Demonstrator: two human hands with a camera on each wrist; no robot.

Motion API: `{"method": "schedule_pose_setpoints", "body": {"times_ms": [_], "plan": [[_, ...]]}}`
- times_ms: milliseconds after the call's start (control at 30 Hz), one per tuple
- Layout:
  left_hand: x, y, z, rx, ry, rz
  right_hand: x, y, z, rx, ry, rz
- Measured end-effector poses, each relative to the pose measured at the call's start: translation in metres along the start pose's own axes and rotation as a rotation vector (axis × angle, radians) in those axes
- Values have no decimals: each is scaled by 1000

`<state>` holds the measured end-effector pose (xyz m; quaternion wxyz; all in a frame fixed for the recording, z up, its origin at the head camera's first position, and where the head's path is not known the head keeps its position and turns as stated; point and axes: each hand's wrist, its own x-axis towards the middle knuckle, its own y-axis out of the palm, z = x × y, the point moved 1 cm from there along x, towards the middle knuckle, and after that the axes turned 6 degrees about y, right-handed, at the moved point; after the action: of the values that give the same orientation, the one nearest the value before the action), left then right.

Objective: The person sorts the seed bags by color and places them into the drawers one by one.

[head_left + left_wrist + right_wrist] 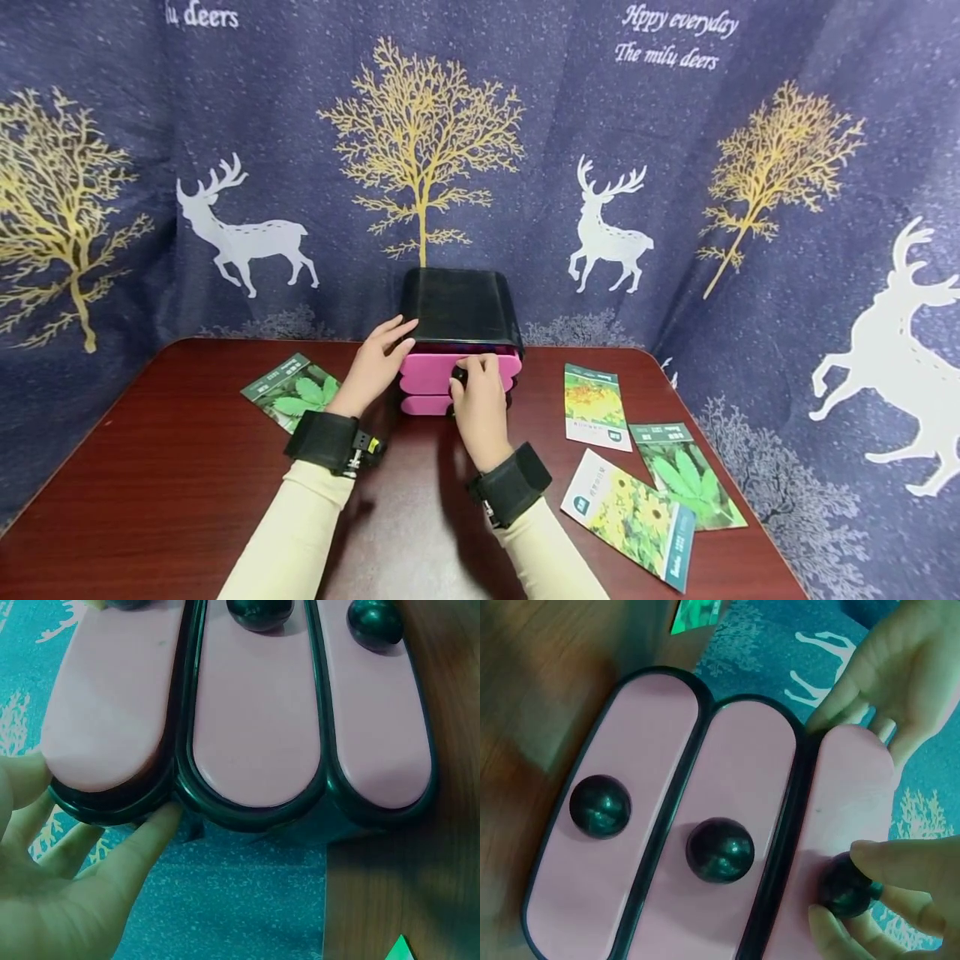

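A small black cabinet (459, 307) with pink drawer fronts stands at the back of the table. Its top drawer (426, 377) is pulled out slightly, with a dark gap showing behind its front in the left wrist view. My right hand (480, 410) pinches the round black knob (844, 888) of that drawer between thumb and fingers. Against the cabinet's left side rests my left hand (377, 368), its fingers extended along the casing near the top drawer. The middle drawer (739, 761) and the bottom drawer (649, 739) sit flush in their frames.
On the right of the table (187, 500) lie an orange-flower packet (592, 404), a green-leaf packet (686, 475) and a yellow-flower packet (633, 517), the last two overlapping. Another leaf packet (288, 387) lies left of the cabinet. A patterned blue cloth (480, 200) hangs behind.
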<state>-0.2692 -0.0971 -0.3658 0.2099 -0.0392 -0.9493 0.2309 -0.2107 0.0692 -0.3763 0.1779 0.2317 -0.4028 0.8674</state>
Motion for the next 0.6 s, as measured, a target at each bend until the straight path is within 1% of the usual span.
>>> {"method": "schedule_pose_setpoints", "body": {"times_ms": [133, 367, 600], "plan": [[1, 0, 1, -1, -4, -2, 3, 1, 0, 3, 11, -5], [0, 0, -1, -28, -9, 3, 8, 4, -1, 4, 23, -23], [0, 0, 1, -12, -16, 8, 10, 11, -5, 17, 43, -44]]}}
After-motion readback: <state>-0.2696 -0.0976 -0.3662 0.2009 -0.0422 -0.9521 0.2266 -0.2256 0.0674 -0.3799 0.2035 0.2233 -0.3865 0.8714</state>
